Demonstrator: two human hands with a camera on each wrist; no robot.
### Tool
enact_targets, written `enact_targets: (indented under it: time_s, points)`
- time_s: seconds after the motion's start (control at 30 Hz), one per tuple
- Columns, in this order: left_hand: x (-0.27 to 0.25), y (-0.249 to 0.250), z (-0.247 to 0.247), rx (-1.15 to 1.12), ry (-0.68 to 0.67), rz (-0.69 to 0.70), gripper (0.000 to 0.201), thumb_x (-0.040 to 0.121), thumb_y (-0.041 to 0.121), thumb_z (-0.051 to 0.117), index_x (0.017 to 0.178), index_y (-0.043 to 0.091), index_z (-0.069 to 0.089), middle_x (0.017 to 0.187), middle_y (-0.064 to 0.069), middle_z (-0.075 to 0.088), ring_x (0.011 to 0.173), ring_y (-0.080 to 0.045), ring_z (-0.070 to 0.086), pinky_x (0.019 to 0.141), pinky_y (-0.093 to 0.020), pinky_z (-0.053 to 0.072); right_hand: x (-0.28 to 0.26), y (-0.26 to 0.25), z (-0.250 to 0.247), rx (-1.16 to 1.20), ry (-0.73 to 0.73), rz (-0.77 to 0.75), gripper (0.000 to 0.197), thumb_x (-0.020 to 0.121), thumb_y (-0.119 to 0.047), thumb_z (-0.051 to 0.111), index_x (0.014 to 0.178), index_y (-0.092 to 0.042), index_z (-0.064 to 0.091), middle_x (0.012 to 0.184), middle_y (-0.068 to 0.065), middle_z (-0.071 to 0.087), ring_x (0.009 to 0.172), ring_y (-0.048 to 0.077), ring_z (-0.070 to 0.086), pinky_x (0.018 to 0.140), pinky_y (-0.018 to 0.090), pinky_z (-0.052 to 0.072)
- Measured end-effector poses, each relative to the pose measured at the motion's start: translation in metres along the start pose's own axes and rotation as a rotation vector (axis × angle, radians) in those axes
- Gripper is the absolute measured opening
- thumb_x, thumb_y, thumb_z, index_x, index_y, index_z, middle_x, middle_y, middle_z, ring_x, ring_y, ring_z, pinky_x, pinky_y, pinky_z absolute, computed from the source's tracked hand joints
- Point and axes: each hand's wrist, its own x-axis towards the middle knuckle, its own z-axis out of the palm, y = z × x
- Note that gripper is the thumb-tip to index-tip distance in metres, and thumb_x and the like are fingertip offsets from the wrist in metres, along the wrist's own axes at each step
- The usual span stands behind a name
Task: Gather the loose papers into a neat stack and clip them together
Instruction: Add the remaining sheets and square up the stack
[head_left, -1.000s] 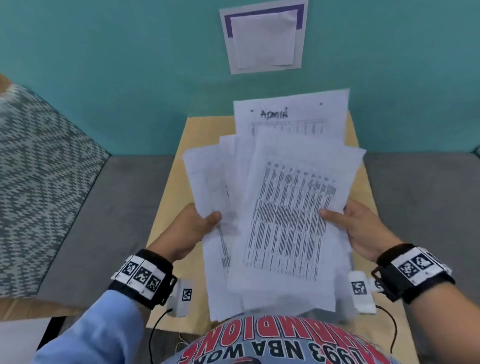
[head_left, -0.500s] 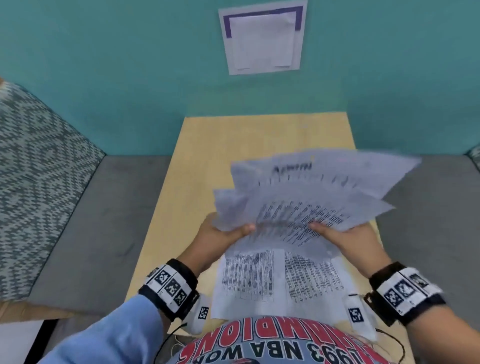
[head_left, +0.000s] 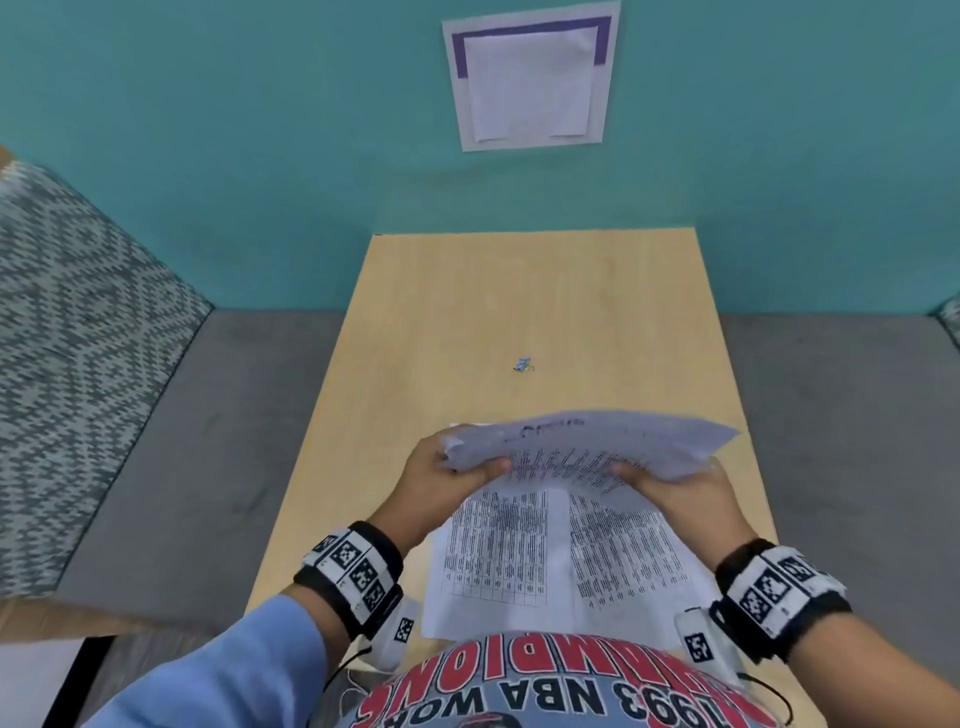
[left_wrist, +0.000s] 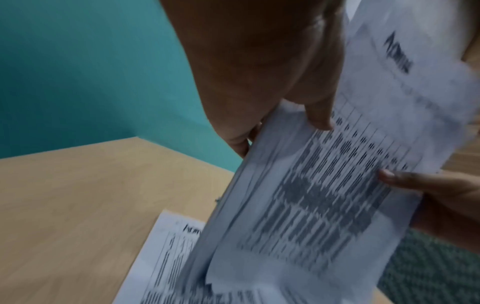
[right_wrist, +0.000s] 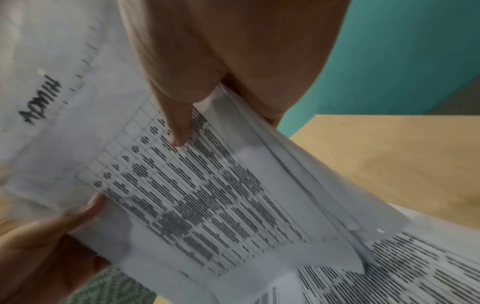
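Note:
I hold a bundle of printed papers on edge over the near part of the wooden table. My left hand grips its left side and my right hand its right side, thumbs on the printed face. Flat sheets lie on the table under the bundle, close to my body. A small binder clip lies alone at mid-table, beyond the hands. In the left wrist view the left hand pinches the papers. In the right wrist view the right hand pinches the papers, sheet edges uneven.
The table butts against a teal wall that carries a taped white notice. Grey surfaces flank the table on both sides. A patterned grey textile lies at far left.
The papers came down from an upright fan in front of my view to a low tilted bundle near the table. Flat sheets now lie beneath, and the clip came into view.

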Motion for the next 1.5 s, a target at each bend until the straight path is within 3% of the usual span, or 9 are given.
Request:
enact_targets:
  time_s: [0.17,0.23,0.33,0.47,0.57,0.77,0.93,1.37,1.5]
  points:
    - [-0.001,-0.001,0.008,-0.044,0.061,0.013,0.023,0.093,0.020,0.082,0.115,0.016,0.079,0.110,-0.016,0.080,0.099,-0.031,0.076,0.089,-0.054,0.059,0.005,0.004,0.010,-0.003,0.061,0.002,0.015,0.084,-0.011,0.085,0.095,-0.019,0.081,0.095,0.000,0.084,0.096,0.027,0.078,0.088,0.032,0.056]
    - [-0.001,0.006,0.007,-0.147,0.115,0.004,0.034,0.089,0.020,0.085,0.122,0.017,0.075,0.115,0.000,0.082,0.111,-0.022,0.076,0.095,-0.039,0.062,0.003,-0.003,0.010,0.034,0.085,-0.036,0.014,0.084,-0.012,0.086,0.096,-0.016,0.081,0.099,0.013,0.083,0.091,0.031,0.079,0.083,0.030,0.060]
    - [-0.004,0.016,0.006,-0.163,0.097,-0.018,0.029,0.088,0.004,0.083,0.105,0.026,0.074,0.092,0.022,0.082,0.094,0.002,0.077,0.085,-0.022,0.062,-0.001,-0.010,0.007,0.076,0.068,-0.072,0.025,0.083,-0.003,0.084,0.102,-0.018,0.079,0.099,-0.008,0.083,0.093,0.005,0.079,0.085,0.017,0.061]
    - [-0.003,0.002,0.002,-0.067,0.020,-0.006,0.036,0.083,0.011,0.090,0.115,0.022,0.079,0.113,0.004,0.082,0.110,-0.015,0.076,0.104,-0.049,0.058,0.002,0.007,0.001,0.000,0.007,-0.034,0.032,0.079,-0.011,0.088,0.109,-0.013,0.079,0.102,0.000,0.084,0.094,0.013,0.080,0.091,0.027,0.061]
    - [-0.004,0.000,0.001,-0.049,0.034,0.019,0.030,0.084,0.007,0.088,0.110,0.020,0.082,0.107,0.005,0.084,0.103,-0.013,0.078,0.094,-0.040,0.060,0.007,0.013,0.001,-0.045,0.033,-0.001,0.029,0.077,-0.025,0.091,0.100,-0.011,0.081,0.101,0.019,0.081,0.088,0.034,0.079,0.087,0.046,0.063]
    - [0.002,0.017,-0.005,-0.167,0.095,0.093,0.034,0.085,0.001,0.084,0.116,0.017,0.078,0.111,0.003,0.083,0.107,-0.014,0.078,0.092,-0.027,0.061,0.009,-0.006,-0.001,0.053,0.054,-0.087,0.024,0.081,-0.004,0.086,0.102,-0.014,0.080,0.095,-0.008,0.084,0.092,0.006,0.079,0.084,0.019,0.061]
    - [0.002,0.018,-0.005,-0.133,0.071,0.043,0.035,0.078,0.003,0.091,0.109,0.009,0.077,0.106,-0.005,0.082,0.094,-0.012,0.076,0.081,-0.027,0.058,0.013,0.005,-0.002,-0.018,-0.057,-0.053,0.045,0.077,-0.013,0.091,0.119,-0.011,0.076,0.112,0.002,0.082,0.106,0.017,0.077,0.096,0.034,0.061]
    - [-0.005,0.046,-0.013,-0.077,0.152,0.206,0.016,0.080,-0.001,0.088,0.091,0.010,0.081,0.085,0.008,0.080,0.079,-0.002,0.071,0.073,-0.014,0.052,0.002,-0.021,0.002,0.035,0.022,-0.143,0.022,0.080,-0.006,0.087,0.101,-0.011,0.080,0.095,-0.002,0.084,0.095,0.014,0.078,0.079,0.014,0.059]
    - [-0.003,0.030,-0.020,0.109,0.121,0.153,0.025,0.079,0.012,0.092,0.100,0.018,0.082,0.099,0.003,0.081,0.088,-0.002,0.072,0.081,-0.017,0.054,0.011,0.002,0.003,-0.017,-0.007,-0.059,0.039,0.077,-0.010,0.090,0.114,-0.009,0.078,0.106,0.002,0.082,0.105,0.020,0.077,0.097,0.035,0.060]
